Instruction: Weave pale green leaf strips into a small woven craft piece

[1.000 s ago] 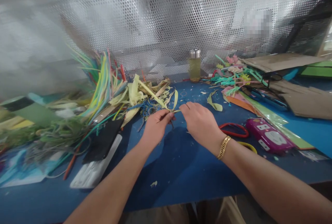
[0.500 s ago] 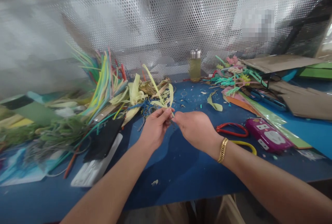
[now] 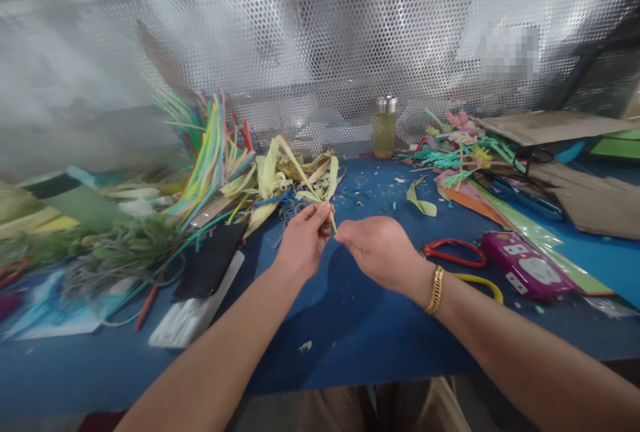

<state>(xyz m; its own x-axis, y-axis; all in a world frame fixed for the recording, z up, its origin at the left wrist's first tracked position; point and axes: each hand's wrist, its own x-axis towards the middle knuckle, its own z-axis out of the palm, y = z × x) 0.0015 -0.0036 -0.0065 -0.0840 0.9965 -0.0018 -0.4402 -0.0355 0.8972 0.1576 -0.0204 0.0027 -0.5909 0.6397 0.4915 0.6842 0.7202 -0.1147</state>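
Observation:
In the head view my left hand [image 3: 306, 237] pinches pale yellow-green husk strips [image 3: 332, 182] between thumb and fingertips. Their long ends fan out upward, away from me. Below the pinch the strips narrow into a thin stem [image 3: 334, 222], which runs towards my right hand [image 3: 377, 245]. The right fingers are closed at the stem's lower end, and the fist hides the exact grip. Just behind the hands lies a heap of dried husks [image 3: 267, 175] with tangled blue cord [image 3: 283, 200]. A loose curled husk piece [image 3: 420, 200] rests on the blue tabletop [image 3: 345, 332].
On the left are colourful pipe cleaners [image 3: 213, 159], a black phone-like slab [image 3: 210, 262] and grey-green fibres [image 3: 120, 245]. A lidded bottle [image 3: 385, 129] stands before the perforated metal screen [image 3: 320, 39]. To the right lie red-handled scissors [image 3: 457, 253], a purple case [image 3: 525, 265] and cardboard [image 3: 585, 199].
My right hand has drawn slightly away from my left, and more of the thin stem shows between them. The whole view has shifted a little, with things appearing farther right.

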